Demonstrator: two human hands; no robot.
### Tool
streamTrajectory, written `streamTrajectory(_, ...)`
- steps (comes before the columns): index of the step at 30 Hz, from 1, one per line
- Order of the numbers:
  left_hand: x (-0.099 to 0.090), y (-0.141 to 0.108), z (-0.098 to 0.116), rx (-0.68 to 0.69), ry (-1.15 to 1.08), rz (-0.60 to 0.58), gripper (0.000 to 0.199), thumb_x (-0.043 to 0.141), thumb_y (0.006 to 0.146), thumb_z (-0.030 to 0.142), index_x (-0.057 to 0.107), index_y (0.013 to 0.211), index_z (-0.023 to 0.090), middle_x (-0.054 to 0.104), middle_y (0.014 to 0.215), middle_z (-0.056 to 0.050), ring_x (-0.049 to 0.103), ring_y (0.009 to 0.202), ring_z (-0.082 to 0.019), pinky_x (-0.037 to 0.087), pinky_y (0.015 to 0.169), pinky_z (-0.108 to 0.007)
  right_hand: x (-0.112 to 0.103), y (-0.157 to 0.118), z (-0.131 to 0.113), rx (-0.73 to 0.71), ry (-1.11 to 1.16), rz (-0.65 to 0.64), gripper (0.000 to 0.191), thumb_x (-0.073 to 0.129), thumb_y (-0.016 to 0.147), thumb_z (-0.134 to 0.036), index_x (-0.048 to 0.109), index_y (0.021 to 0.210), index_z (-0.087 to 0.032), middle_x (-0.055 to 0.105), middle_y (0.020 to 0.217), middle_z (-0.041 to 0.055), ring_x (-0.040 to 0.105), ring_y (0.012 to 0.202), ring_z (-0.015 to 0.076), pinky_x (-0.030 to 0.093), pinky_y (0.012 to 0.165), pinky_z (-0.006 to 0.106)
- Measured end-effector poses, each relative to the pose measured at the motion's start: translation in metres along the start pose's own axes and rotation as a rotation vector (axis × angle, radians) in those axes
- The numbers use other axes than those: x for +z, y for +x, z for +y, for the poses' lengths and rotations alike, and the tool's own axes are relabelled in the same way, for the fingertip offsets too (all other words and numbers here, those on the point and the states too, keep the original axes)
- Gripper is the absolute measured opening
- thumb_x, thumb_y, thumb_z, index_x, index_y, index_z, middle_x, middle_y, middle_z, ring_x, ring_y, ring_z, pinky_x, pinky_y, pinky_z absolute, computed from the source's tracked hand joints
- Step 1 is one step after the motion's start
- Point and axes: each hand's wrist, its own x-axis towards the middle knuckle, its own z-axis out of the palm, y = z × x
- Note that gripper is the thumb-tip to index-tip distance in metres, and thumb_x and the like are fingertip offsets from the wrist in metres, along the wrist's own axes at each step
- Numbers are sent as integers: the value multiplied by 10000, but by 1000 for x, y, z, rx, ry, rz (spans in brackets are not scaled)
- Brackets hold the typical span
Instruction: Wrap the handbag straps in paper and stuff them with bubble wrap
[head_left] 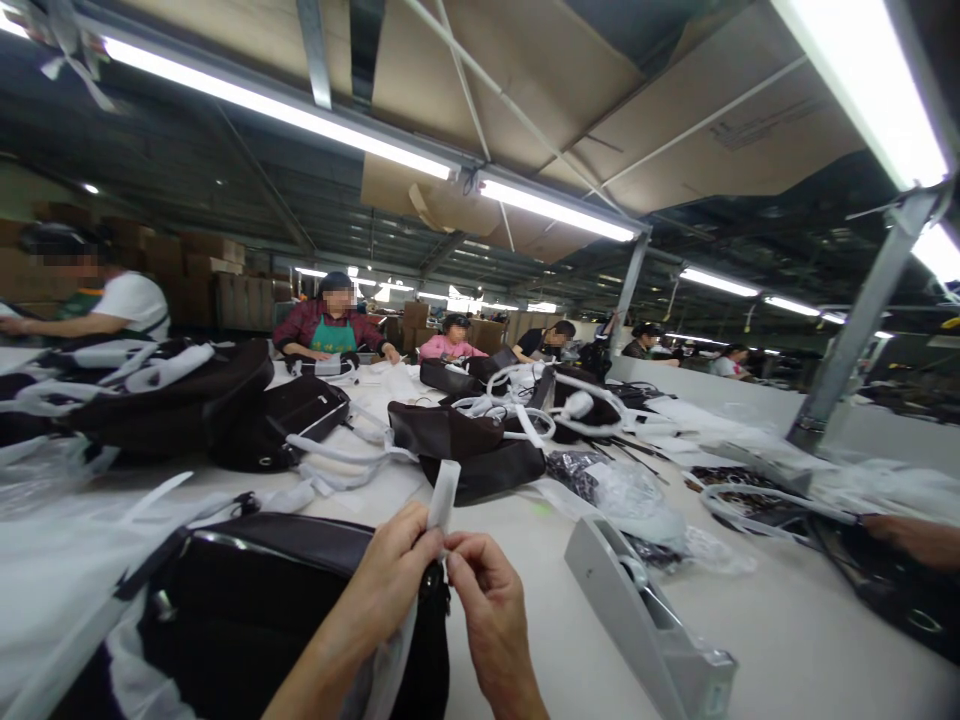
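A black bag [247,610] lies on the table right in front of me, with thin white wrapping along its edges. My left hand [401,560] is closed on a white wrapping strip [445,490] at the bag's right side, and the strip's end sticks up above the thumb. My right hand [487,590] pinches at the same strip just beside the left fingertips. The exact spot between the two sets of fingertips is too small to make out. To the right of my hands stands a grey tape dispenser [649,620].
More black bags [469,445] with white-wrapped handles lie across the table [540,560]. Clear plastic packaging [630,500] lies behind the dispenser. A co-worker's hand [915,540] touches a dark bag at the right edge. Several people sit farther back; a metal post [862,320] rises at right.
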Motion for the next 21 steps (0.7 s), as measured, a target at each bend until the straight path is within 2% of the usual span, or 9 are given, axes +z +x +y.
streamTrajectory(2,-3,1,1,-9,3,-32,207,447,824,370,497,710,205,522,781,-13,498,791,-202,388,738,-311,-3,0,-1,-106,-130,26,206,670,845,-324,592,691,-212,642,858,20,570,817,184,452,740,283)
streamTrajectory(4,-6,2,1,-11,-7,-69,194,455,814,367,507,727,202,533,801,-15,506,813,-206,395,763,-314,-6,1,-1,-146,-193,28,207,653,854,-298,571,682,-216,608,844,9,555,804,176,440,723,273)
streamTrajectory(9,-9,1,-1,4,-48,-138,206,466,815,382,527,739,201,550,844,-22,527,869,-218,414,804,-313,-12,10,-3,2,-123,-141,224,680,858,-338,589,698,-211,584,859,13,544,824,187,436,754,298)
streamTrajectory(14,-11,-1,-2,25,-80,-156,200,485,832,355,588,768,195,553,864,-23,529,911,-222,407,856,-319,-18,24,-7,-14,-111,-244,187,733,830,-343,671,724,-201,621,955,39,563,928,215,429,826,324)
streamTrajectory(18,-16,-2,2,79,-96,-189,256,496,869,364,685,819,198,556,1011,-47,517,1044,-242,380,955,-337,-18,41,-10,133,29,-387,269,810,756,-381,635,693,-187,595,770,-6,532,767,163,423,738,289)
streamTrajectory(21,-18,-1,2,124,-145,-205,246,517,866,342,725,842,214,542,1110,-54,479,1147,-257,334,1044,-357,-18,52,-10,186,68,-438,362,878,661,-389,575,688,-194,538,671,-50,473,654,128,394,638,258)
